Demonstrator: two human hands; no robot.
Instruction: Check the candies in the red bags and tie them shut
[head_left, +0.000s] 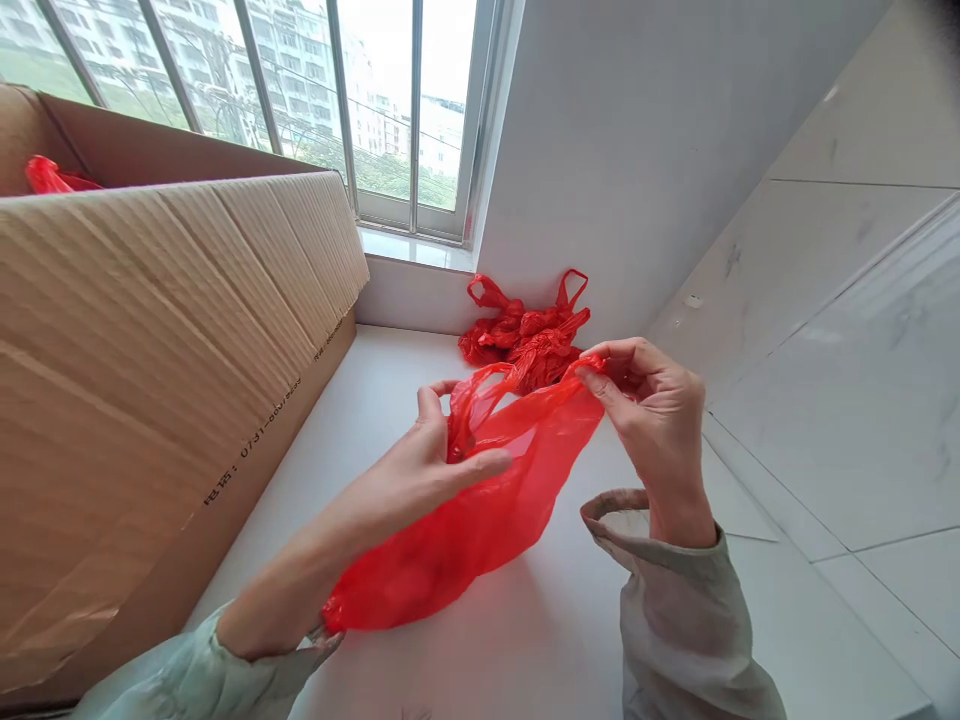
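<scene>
red plastic bag (480, 500) sits mid-frame, held up between both hands over the white surface (525, 640), its lower end sagging toward the bottom left. left hand (442, 465) is closed on the bag's left handle loop, thumb and fingers pinched around bunched plastic, index finger stretched out along the film. right hand (652, 410) is pinching the bag's other top edge at upper right of the bag, fingers curled tight, thumb pressed against them. the top edge is drawn fairly taut between the two grips. both sleeves are pale green-grey, at the bottom of the frame. pile of crumpled red bags (529, 335) lies just behind, centre frame, against the wall under the window (375, 110). big cardboard box (150, 350) fills the left side; another red bag (49, 178) peeks out of it at upper left.
</scene>
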